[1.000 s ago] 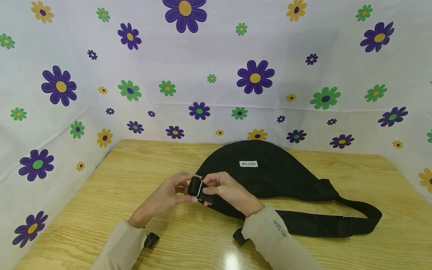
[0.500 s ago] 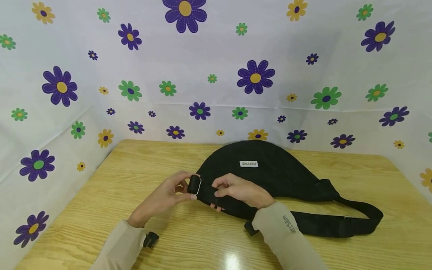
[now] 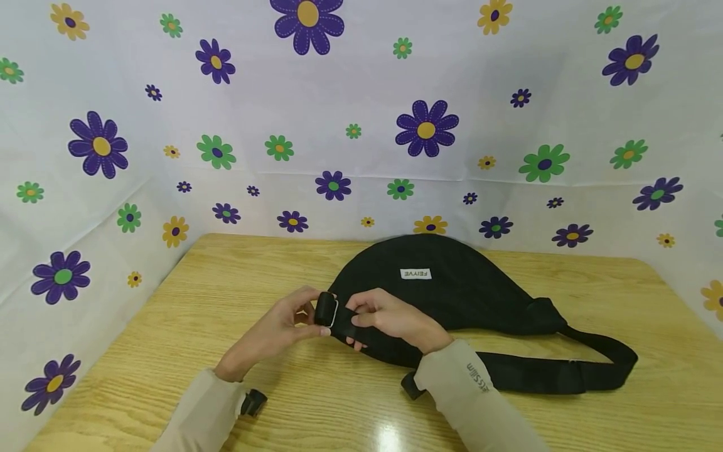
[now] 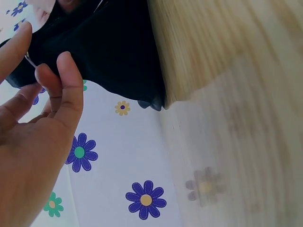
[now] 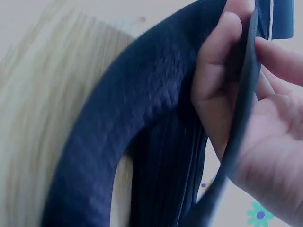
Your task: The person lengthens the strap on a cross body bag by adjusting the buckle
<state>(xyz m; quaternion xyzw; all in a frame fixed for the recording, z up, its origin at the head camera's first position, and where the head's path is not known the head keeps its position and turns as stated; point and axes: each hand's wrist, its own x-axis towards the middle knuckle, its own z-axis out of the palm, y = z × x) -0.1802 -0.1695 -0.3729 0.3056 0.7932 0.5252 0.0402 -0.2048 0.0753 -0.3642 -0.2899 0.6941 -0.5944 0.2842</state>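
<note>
A black waist bag (image 3: 446, 295) with a white label lies on the table. At its left end my left hand (image 3: 273, 329) holds a metal strap slider (image 3: 336, 314) between thumb and fingers, where the black webbing loops over it. In the left wrist view, the fingertips sit right at the metal bar (image 4: 30, 59). My right hand (image 3: 398, 320) pinches the strap (image 3: 346, 323) just right of the slider. From the right wrist, the webbing (image 5: 242, 104) runs down between thumb and fingers. Parts of the strap behind the right hand are hidden.
A black buckle piece (image 3: 253, 402) lies beside the left sleeve. Another black strap end (image 3: 412, 385) shows by the right cuff. The bag's long strap (image 3: 536, 375) curves round on the right of the wooden table (image 3: 316, 402). A flowered cloth (image 3: 361, 94) hangs behind.
My right hand slid rightward along the strap away from the slider, then came back a little to the left. The left hand kept its hold on the slider, nearly still.
</note>
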